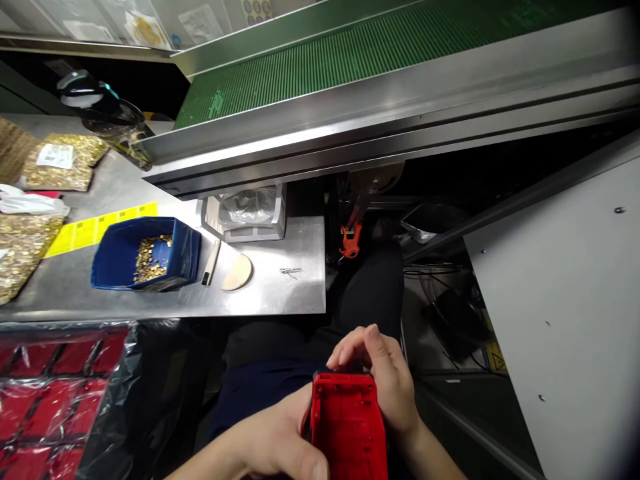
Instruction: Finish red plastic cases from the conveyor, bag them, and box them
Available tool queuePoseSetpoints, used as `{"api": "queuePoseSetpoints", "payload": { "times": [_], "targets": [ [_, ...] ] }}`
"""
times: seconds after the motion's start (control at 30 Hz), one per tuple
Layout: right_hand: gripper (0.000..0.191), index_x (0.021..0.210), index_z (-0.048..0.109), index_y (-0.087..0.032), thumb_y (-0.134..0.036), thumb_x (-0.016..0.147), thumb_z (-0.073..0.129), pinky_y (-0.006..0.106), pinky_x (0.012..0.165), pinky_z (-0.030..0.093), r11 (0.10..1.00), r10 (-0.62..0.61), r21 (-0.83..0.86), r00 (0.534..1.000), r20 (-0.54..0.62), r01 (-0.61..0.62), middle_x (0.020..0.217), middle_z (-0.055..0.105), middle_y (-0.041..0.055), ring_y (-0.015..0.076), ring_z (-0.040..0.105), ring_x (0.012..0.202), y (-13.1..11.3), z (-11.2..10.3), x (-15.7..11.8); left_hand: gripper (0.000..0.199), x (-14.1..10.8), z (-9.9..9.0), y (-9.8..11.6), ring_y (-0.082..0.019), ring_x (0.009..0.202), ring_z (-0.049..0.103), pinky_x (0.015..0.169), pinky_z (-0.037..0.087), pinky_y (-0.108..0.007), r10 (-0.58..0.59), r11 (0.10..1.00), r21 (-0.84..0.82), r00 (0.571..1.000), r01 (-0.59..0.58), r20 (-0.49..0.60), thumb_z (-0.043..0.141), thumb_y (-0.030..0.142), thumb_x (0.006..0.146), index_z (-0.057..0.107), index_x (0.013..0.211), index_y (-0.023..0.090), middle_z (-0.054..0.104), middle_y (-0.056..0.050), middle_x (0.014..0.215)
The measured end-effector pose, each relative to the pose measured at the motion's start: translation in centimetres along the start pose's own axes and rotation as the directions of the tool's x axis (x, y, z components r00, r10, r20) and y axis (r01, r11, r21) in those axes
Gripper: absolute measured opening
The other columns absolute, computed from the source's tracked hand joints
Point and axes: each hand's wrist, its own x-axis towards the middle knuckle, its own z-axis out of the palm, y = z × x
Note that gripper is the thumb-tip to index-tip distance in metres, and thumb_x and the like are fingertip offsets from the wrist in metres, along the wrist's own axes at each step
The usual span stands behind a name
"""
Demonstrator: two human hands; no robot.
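Note:
A red open-topped plastic housing (pixel 347 427) with a dark outer edge is held low in front of my lap. My left hand (pixel 280 430) grips its left side, thumb over the near left wall. Against the right wall rests my right hand (pixel 390 380), fingers curled around the far end and thumb raised. The right fingertips are partly hidden behind the housing. Beyond my hands, on the metal table (pixel 300 300), lie a few small metal pieces (pixel 291 272), a pale half-round pad (pixel 237 272) and a brush-like tool (pixel 211 263).
A blue bin (pixel 113 260) holds small brass parts (pixel 150 260). Behind stand a grey tray (pixel 280 223) and a bottle (pixel 107 113). A green conveyor (pixel 300 67) crosses above. Red pieces (pixel 53 407) fill a plastic-lined box at lower left. An orange tool (pixel 351 241) hangs under the conveyor.

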Motion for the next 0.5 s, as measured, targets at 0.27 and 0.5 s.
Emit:
{"api": "queuePoseSetpoints", "payload": {
  "times": [0.27, 0.5],
  "targets": [
    [0.055, 0.064, 0.055, -0.02, -0.057, 0.105, 0.048, 0.028, 0.058, 0.039, 0.999, -0.015, -0.043, 0.981, -0.192, 0.007, 0.064, 0.052, 0.0, 0.0134, 0.048, 0.059, 0.8, 0.6, 0.5, 0.093, -0.3, -1.1, -0.8, -0.032, 0.113, 0.067, 0.102, 0.048, -0.044, 0.045, 0.996, -0.078, 0.999, -0.047, -0.024, 0.097, 0.053, 0.061, 0.058, 0.137, 0.015, 0.07, -0.017, 0.121],
    [0.059, 0.064, 0.059, -0.02, -0.059, 0.105, 0.045, 0.029, 0.06, 0.043, 0.996, 0.021, -0.088, 0.989, -0.145, -0.034, 0.063, 0.06, 0.0031, 0.0157, 0.057, 0.06, 1.0, 1.6, 1.8, 0.094, -0.8, -1.9, 0.3, -0.034, 0.113, 0.066, 0.104, 0.045, -0.044, 0.067, 0.993, -0.093, 0.997, -0.071, -0.04, 0.097, 0.054, 0.059, 0.06, 0.135, 0.014, 0.07, -0.016, 0.119]
  ]
}}
